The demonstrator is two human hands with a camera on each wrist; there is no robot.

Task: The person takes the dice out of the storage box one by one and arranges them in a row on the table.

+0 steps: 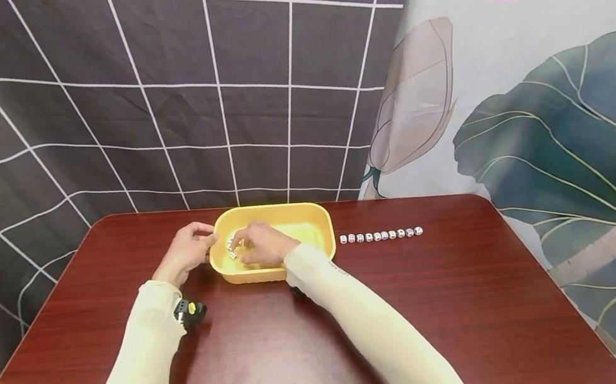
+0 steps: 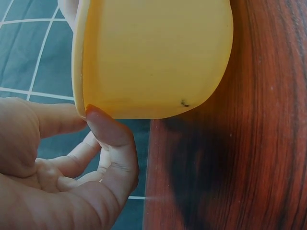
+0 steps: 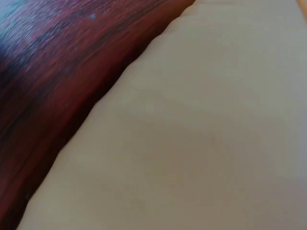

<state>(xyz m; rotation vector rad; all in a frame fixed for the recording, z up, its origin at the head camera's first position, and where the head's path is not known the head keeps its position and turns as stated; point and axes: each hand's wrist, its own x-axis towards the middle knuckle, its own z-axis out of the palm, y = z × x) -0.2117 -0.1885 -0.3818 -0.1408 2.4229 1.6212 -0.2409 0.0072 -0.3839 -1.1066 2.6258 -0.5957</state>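
In the head view a yellow plastic tub [image 1: 280, 273] stands on the table. My left hand [image 1: 186, 251] pinches its left rim; in the left wrist view the thumb and forefinger [image 2: 112, 129] meet at the rim's corner. My right hand [image 1: 265, 245] reaches down inside the tub, fingers bent toward a few small white dice [image 1: 233, 255] with dark marks at the left end. Whether a die sits between its fingertips is too small to tell. The right wrist view shows mostly a cream sleeve [image 3: 182, 129], so that hand is hidden there.
Right of the tub, several small white dice [image 1: 384, 235] with dark and red marks lie in a straight row. The reddish-brown table [image 1: 247, 357] backs onto a dark grid-patterned curtain [image 1: 174, 118]. A leaf-print curtain [image 1: 570, 143] hangs at the right.
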